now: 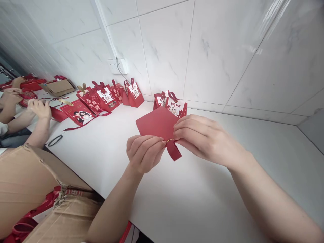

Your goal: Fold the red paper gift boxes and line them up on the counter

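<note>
Both hands meet at the near end of a red paper gift box, tilted above the white table. A thin gold tie spans the short gap between my fingertips. My left hand is closed, pinching the tie's left side against the box edge. On the other side my right hand is closed in a pinch at the tie's right side. Just below the tie hangs a dark red ribbon loop. My fingers hide the tie's ends and part of the box edge.
Finished-looking red gift boxes stand against the tiled wall, with several more boxes to the left. An open cardboard carton holding red ribboned items sits at the near left. Other people's hands work farther left, near a black ring.
</note>
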{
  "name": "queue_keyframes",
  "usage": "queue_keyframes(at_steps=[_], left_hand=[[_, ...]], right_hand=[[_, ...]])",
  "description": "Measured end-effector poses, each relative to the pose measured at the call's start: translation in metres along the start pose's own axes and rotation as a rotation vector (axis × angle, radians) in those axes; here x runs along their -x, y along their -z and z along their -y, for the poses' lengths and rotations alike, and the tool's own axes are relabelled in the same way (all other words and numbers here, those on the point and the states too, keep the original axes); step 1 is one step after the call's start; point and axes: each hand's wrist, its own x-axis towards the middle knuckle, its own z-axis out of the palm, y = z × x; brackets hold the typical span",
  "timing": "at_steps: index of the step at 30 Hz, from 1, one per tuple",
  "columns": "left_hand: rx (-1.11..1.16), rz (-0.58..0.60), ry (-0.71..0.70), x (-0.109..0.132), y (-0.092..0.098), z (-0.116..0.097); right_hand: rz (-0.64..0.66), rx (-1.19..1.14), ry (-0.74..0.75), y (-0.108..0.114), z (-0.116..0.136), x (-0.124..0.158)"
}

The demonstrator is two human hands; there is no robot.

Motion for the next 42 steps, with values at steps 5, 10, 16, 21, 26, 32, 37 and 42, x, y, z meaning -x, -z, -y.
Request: queue_keyframes(at_steps=[5,10,16,21,26,32,37,42], left_hand=[[0.008,0.014,0.091,0.006,-0.003,-0.002],[-0.015,-0.025,0.054,0.005,-0.004,-0.002],[-0.015,-0.024,0.044,0.004,-0.004,-0.006],[0.324,0.102,0.513,0.008,-0.007,-0.009],[0.803,0.473,1.204,0.017,-0.017,0.001],[0.926,0.485,1.362,0.027,-0.028,-0.002],[0.978,0.421,1.364,0.023,-0.029,-0.018],[0.945,0.421,1.412,0.024,-0.03,-0.02]], right_hand=[[-0.004,0.035,0.009,-0.009,0.0,0.0],[-0.054,0.016,0.026,-0.01,-0.004,0.002],[-0.018,-0.048,-0.072,0.0,-0.01,0.004],[0.083,-0.175,-0.274,-0.011,-0.016,0.006],[0.191,-0.448,-0.538,-0.035,-0.031,0.013],[0.09,-0.574,-0.612,-0.032,-0.028,0.011],[-0.024,-0.754,-0.653,-0.045,-0.018,0.008],[-0.04,-0.827,-0.701,-0.051,-0.02,0.009]])
